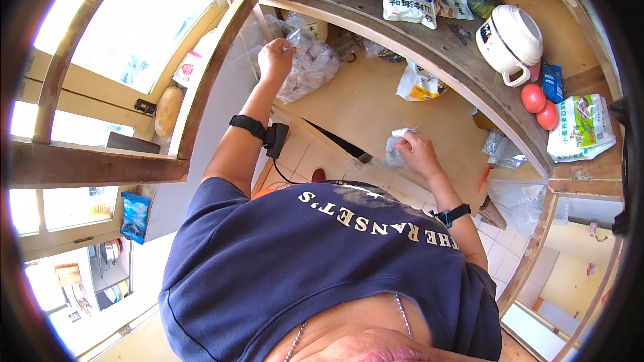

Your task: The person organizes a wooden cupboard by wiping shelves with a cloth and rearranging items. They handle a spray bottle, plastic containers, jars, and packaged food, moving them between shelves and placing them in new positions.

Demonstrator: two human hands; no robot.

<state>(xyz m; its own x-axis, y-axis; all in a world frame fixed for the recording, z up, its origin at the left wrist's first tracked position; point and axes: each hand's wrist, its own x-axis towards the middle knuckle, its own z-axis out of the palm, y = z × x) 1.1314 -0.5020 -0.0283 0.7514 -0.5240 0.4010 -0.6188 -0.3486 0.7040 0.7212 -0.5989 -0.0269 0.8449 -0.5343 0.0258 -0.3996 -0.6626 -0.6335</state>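
My left hand (276,59) reaches into the cabinet at upper left, its fingers closed on the edge of a clear plastic bag. A bulging clear plastic bag (314,68) with wrapped items inside lies just right of it on the lower shelf (347,105). Near the shelf's front, my right hand (418,153) pinches a crumpled whitish cloth or thin plastic (395,151); which it is, I cannot tell. A white and yellow packet (420,83) lies beyond my right hand, further back on the shelf.
The upper shelf's wooden edge (427,42) curves above the hands. On that shelf are food pouches (410,7), a white lidded pot (509,42), tomatoes (533,98) and a green-labelled bag (581,128). More plastic bags (518,196) hang at right. A squash (169,112) rests at left.
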